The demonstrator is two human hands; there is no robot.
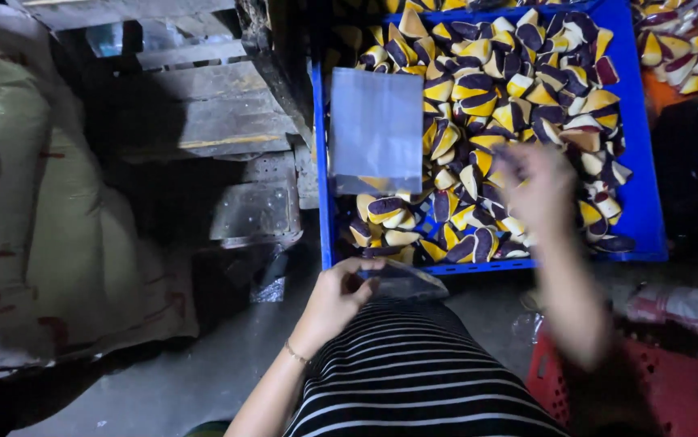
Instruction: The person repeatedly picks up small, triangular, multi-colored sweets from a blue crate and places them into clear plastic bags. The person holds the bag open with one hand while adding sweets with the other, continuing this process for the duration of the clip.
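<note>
A blue crate point(639, 206) in front of me is full of wedge-shaped yellow-and-purple pieces point(519, 89). A stack of clear plastic bags point(376, 129) lies on the crate's left side. My left hand point(341, 295) pinches a clear plastic bag point(406, 282) on my striped lap, just below the crate's near edge. My right hand point(537, 190) is blurred, hovering over the pieces near the crate's front right. Whether it holds a piece I cannot tell.
A large woven sack point(33, 218) leans at the left. Dark wooden steps point(203, 97) rise behind it. A red basket point(673, 388) sits at the lower right, and an orange crate point(689, 57) with more pieces stands at the top right.
</note>
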